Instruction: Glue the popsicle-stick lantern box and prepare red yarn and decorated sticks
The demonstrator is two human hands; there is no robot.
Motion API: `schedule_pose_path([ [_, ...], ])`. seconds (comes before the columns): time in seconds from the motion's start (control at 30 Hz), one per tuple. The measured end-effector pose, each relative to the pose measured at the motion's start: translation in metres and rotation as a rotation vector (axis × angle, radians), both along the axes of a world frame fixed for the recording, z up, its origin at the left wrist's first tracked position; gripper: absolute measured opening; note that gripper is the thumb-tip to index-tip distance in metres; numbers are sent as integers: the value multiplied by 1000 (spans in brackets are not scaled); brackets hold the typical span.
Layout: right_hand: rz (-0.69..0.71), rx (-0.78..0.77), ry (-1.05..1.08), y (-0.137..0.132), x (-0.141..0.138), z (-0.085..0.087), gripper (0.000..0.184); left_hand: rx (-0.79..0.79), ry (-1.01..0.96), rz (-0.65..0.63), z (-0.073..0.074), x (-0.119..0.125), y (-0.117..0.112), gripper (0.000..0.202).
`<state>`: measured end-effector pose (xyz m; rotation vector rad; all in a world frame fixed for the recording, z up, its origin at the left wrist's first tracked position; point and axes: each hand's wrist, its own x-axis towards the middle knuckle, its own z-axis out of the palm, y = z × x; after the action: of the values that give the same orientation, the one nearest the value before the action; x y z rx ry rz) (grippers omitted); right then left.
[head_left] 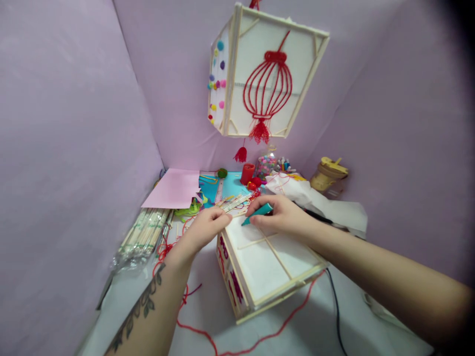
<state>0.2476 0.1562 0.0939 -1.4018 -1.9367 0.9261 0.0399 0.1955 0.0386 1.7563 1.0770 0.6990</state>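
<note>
A square paper lantern frame (265,269) of thin wooden sticks lies on its side on the white table. My left hand (206,228) pinches the frame's far left corner, fingers closed on a stick. My right hand (282,215) rests on the top panel's far edge and grips a teal tool (257,213), its tip pointing left toward my left fingers. A red string (274,331) trails from the lantern across the table toward me.
A finished lantern (260,74) with a red lantern design hangs overhead. A bundle of bamboo sticks (143,237) lies left, pink paper (174,189) behind it. A red cup (247,173), bead jar (266,165), white cloth (319,200) and wooden jar (329,174) stand behind. A black cable (336,311) runs right.
</note>
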Motion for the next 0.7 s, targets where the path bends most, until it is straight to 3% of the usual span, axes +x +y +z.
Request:
schedule_pose_path([
  [0.7,4,5,18,1,-1,1,13,1,7,-16,-1,0,1,29],
])
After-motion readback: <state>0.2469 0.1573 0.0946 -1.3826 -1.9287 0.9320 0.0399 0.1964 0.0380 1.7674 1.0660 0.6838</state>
